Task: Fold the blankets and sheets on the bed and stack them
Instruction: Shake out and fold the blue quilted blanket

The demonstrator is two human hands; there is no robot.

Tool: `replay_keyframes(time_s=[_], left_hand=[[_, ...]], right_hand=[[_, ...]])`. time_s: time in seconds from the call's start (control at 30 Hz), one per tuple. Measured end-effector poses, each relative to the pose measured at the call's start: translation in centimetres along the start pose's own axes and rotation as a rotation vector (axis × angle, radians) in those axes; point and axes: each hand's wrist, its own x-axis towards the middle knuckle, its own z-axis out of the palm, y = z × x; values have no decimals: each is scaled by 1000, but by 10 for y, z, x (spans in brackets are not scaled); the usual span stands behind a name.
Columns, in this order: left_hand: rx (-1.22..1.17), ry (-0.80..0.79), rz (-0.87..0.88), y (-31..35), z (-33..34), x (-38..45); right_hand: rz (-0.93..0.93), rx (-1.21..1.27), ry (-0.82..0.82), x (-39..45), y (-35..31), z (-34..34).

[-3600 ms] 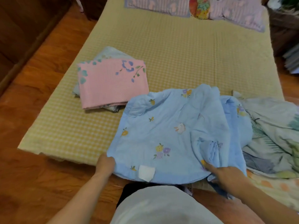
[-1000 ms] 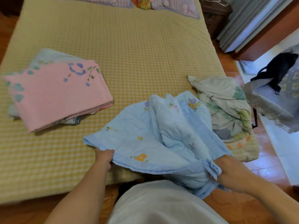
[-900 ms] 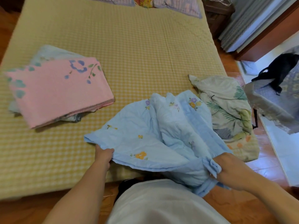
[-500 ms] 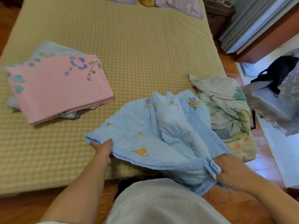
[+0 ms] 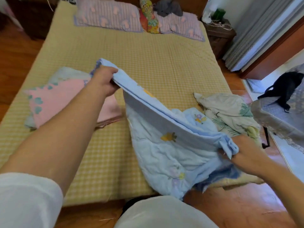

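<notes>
A light blue flowered blanket (image 5: 172,150) hangs lifted over the near right part of the bed (image 5: 139,60). My left hand (image 5: 105,81) grips one corner of it, raised high over the mattress. My right hand (image 5: 246,150) grips the other bunched corner near the bed's right edge. The blanket's top edge stretches taut between both hands and the rest droops onto the mattress and past its foot. A folded pink sheet (image 5: 65,99) lies on a folded pale one at the left. A crumpled cream leaf-print sheet (image 5: 230,112) lies at the right edge.
Two striped purple pillows (image 5: 107,15) and a colourful bolster (image 5: 149,15) lie at the head of the bed. A dark bedside cabinet (image 5: 218,33) stands at the far right. A chair with a black bag (image 5: 283,89) is on the right. Wooden floor surrounds the bed.
My left hand has lifted its corner of the blue blanket up and away over the bed, pulling the edge taut. My right hand keeps hold of its corner, nearly in place.
</notes>
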Motion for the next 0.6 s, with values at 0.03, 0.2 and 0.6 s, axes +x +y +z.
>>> replay_keyframes(time_s=[0.03, 0.2, 0.6], left_hand=[[48, -30, 46, 29, 1, -4], [134, 306, 199, 79, -80, -42], [6, 302, -518, -212, -174, -144]], right_hand=[[-81, 6, -4, 8, -17, -4], [-433, -180, 4, 63, -111, 41], [-603, -263, -521, 76, -176, 223]])
